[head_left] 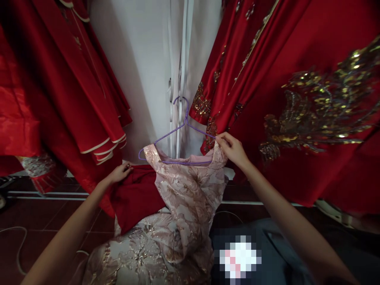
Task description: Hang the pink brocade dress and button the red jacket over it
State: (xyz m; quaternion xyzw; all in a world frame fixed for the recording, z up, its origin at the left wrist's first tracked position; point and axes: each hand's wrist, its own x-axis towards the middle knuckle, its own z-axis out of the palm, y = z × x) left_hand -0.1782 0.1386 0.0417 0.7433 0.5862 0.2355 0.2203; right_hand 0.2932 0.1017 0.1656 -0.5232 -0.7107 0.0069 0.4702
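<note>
A pink dress (184,206) with gold floral brocade hangs on a purple wire hanger (181,128) in front of me. My right hand (233,148) pinches the dress's right shoulder strap where it meets the hanger's arm. My left hand (120,173) is closed on a piece of plain dark red cloth (136,198) that lies against the dress's left side. The hanger's hook is close to white vertical bars (178,59) by the wall; I cannot tell whether it rests on them.
Red satin garments with cream piping (74,91) hang at the left. Red gowns with gold sequin embroidery (311,107) hang at the right. A white wall (139,59) stands behind. Dark red floor tiles (44,217) and a white cable (20,245) lie below left.
</note>
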